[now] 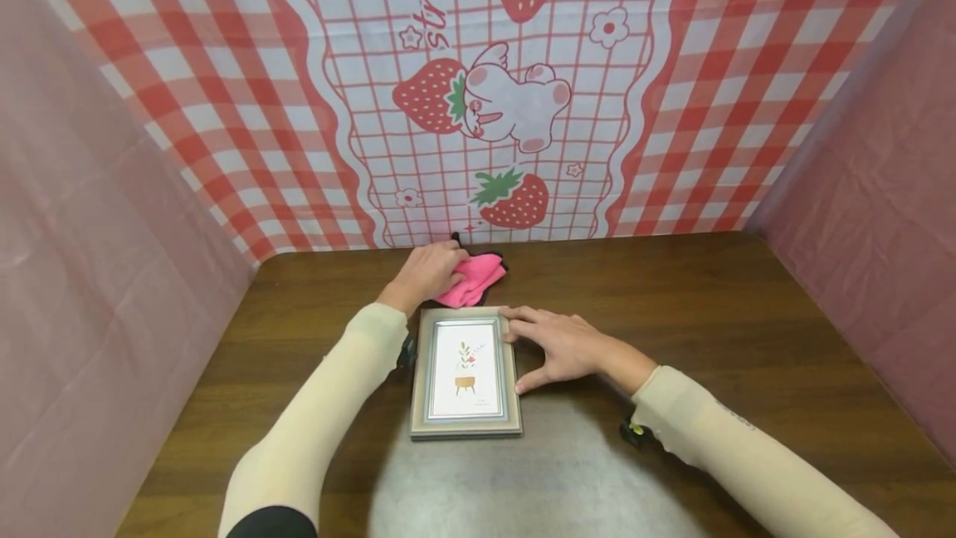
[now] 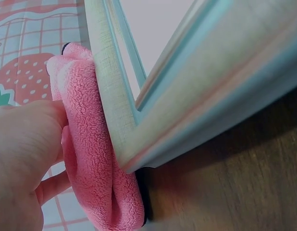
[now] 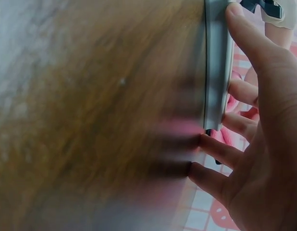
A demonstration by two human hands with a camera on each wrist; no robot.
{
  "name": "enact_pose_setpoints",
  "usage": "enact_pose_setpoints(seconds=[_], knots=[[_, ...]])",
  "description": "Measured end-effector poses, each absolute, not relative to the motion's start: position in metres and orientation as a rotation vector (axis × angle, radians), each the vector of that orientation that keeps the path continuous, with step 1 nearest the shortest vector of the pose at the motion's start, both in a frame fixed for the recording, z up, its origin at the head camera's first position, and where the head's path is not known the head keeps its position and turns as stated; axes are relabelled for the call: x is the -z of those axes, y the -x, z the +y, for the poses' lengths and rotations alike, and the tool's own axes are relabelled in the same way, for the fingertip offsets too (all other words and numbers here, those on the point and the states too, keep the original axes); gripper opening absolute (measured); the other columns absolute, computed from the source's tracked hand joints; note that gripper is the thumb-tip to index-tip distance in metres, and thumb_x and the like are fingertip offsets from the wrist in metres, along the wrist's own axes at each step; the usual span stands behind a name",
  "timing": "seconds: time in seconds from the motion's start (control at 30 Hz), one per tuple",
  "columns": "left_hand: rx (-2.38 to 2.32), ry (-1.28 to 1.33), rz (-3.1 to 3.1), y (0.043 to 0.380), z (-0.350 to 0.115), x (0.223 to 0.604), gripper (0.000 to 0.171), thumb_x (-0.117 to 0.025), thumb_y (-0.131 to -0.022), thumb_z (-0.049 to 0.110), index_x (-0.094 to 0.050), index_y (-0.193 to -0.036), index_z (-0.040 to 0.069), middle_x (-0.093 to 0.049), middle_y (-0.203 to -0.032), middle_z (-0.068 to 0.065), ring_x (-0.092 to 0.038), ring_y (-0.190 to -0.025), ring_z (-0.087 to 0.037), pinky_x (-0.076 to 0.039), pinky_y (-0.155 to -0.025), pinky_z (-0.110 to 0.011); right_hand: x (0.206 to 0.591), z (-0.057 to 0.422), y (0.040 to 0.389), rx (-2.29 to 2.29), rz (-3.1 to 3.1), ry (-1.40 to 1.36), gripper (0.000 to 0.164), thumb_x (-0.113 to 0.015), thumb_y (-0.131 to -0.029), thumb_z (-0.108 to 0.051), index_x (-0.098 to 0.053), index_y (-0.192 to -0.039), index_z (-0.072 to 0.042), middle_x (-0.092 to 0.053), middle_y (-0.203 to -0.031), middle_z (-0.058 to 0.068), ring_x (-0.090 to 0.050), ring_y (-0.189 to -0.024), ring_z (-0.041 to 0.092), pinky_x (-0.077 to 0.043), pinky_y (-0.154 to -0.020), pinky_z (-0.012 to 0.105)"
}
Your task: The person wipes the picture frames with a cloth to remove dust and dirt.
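Left hand (image 1: pixel 424 272) pinches pink cloth (image 1: pixel 481 276) at far edge of picture frame (image 1: pixel 466 372); right hand (image 1: pixel 563 345), fingers spread, touches right edge. Frame might skid if cloth snags corner.

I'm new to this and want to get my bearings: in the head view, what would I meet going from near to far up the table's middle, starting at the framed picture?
Framed picture → pink cloth → strawberry-printed backdrop.
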State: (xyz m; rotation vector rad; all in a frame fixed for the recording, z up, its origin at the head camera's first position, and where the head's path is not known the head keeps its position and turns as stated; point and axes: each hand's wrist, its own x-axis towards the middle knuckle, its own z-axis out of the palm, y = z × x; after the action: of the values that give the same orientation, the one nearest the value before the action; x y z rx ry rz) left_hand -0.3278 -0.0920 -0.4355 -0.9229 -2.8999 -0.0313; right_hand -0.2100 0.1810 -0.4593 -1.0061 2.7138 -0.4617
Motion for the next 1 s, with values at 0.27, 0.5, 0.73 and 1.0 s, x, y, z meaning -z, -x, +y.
enact_pose_setpoints(seconds=[0.27, 0.5, 0.73, 1.0], knots=[[0.095, 0.921, -2.940, 0.322, -0.093, 0.431, 0.036, -0.076, -0.109, 0.027, -0.076, -0.143, 0.013, -0.077, -0.129, -0.008, -0.077, -0.115, -0.027, -0.065, -0.101, -0.044, 0.456, 0.184, 0.209, 0.542, 2.672, 1.004, 0.080, -0.090, -0.086, -0.069, -0.066, -0.150, -0.027, -0.041, -0.183, 0.010, -0.057, -0.156, 0.043, -0.057, -0.104, 0.074], [0.234, 0.919, -2.934, 0.315, -0.099, 0.431, 0.040, -0.076, -0.110, 0.024, -0.074, -0.147, 0.009, -0.076, -0.137, -0.013, -0.075, -0.123, -0.030, -0.062, -0.110, -0.046, 0.449, 0.187, 0.210, 0.618, 2.659, 0.996, 0.077, -0.090, -0.088, -0.065, -0.063, -0.150, -0.027, -0.039, -0.184, 0.015, -0.055, -0.157, 0.049, -0.052, -0.111, 0.079], [0.326, 0.909, -2.904, 0.311, -0.113, 0.429, 0.040, -0.079, -0.107, 0.023, -0.074, -0.145, 0.011, -0.074, -0.143, -0.016, -0.072, -0.131, -0.034, -0.060, -0.115, -0.050, 0.440, 0.194, 0.212, 0.635, 2.720, 0.973, 0.079, -0.090, -0.089, -0.063, -0.065, -0.153, -0.026, -0.043, -0.182, 0.015, -0.054, -0.158, 0.048, -0.053, -0.113, 0.077], [0.316, 0.898, -2.835, 0.296, -0.132, 0.424, 0.037, -0.080, -0.106, 0.025, -0.077, -0.138, 0.007, -0.076, -0.125, -0.013, -0.072, -0.117, -0.031, -0.063, -0.106, -0.047, 0.443, 0.203, 0.217, 0.665, 2.769, 0.961, 0.076, -0.090, -0.091, -0.059, -0.066, -0.152, -0.021, -0.046, -0.180, 0.018, -0.052, -0.160, 0.048, -0.048, -0.123, 0.074]])
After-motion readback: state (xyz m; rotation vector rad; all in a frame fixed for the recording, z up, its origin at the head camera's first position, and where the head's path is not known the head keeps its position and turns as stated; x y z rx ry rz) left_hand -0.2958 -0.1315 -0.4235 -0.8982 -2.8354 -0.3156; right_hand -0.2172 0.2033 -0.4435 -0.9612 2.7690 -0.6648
